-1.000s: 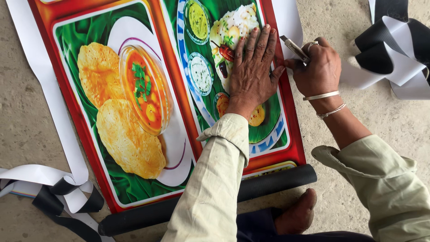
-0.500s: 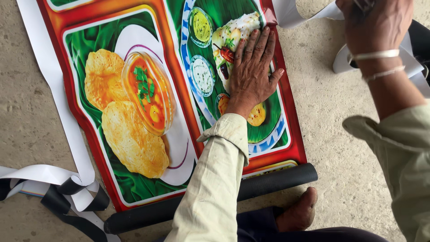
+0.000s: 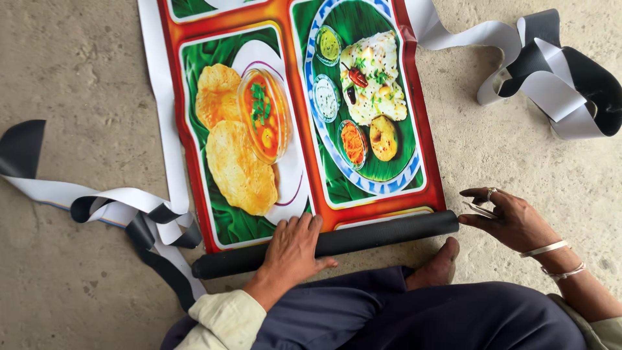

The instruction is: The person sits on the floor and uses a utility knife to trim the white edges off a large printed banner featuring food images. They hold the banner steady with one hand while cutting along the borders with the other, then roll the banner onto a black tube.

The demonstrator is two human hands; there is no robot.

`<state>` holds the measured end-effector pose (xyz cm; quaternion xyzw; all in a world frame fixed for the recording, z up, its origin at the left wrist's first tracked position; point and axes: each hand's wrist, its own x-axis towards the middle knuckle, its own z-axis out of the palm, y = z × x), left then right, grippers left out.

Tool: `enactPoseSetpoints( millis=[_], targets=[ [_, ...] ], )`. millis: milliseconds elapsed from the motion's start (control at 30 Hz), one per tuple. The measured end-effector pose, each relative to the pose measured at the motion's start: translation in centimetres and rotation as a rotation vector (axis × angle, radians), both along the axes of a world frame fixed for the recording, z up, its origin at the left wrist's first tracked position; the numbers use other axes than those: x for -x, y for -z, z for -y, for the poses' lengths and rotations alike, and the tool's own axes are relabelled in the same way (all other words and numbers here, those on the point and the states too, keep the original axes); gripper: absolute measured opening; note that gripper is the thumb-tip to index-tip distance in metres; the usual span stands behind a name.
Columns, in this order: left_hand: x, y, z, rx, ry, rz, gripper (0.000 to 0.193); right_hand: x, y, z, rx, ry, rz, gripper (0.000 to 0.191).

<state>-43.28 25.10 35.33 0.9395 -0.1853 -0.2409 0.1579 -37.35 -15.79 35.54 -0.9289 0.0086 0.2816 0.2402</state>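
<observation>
The left hand [image 3: 293, 249] is lying flat, fingers spread, on the black roll [image 3: 363, 238] of the food poster [image 3: 298, 123] on the floor; the right hand [image 3: 512, 219] is pinching a small blade [image 3: 478, 209] by the roll's end.

A printed food banner [image 3: 291, 116] lies flat on the concrete floor [image 3: 78, 65]. The left hand [image 3: 291, 249] presses on its black rolled end [image 3: 363, 236]; the right hand [image 3: 508, 217] holds a small blade [image 3: 478, 209] beside the roll's tip. Trimmed strips [image 3: 551, 71] curl nearby.
</observation>
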Motion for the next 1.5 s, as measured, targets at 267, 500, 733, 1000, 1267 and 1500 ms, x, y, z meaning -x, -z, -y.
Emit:
enactPoseSetpoints(
  millis=[267,500,733,1000,1267,1500],
  targets=[
    [7.6,0.1,-1.8,0.090,0.153,-0.030,0.046,4.3,-5.7,-2.7,-0.036,-0.292,0.194,0.035],
    [3.4,0.1,-2.7,0.177,-0.109,0.445,0.062,2.2,-4.6,-10.3,0.254,-0.533,-0.016,0.091],
    [1.1,2.8,-5.4,0.075,-0.102,0.451,0.077,-3.7,0.2,-14.9,0.325,-0.539,0.209,0.079],
    [-8.0,10.0,-9.5,-0.062,-0.333,0.604,0.063,-12.7,3.4,-16.6,0.094,-0.340,0.644,0.059],
    [-23.2,18.2,-13.8,0.050,-0.208,0.504,0.057,-29.5,13.0,-23.7,-0.006,-0.371,0.816,0.020],
    [-35.3,19.3,-16.0,0.194,-0.176,0.290,0.052,-47.9,20.6,-29.7,0.043,-0.291,0.912,0.021]
  ],
)
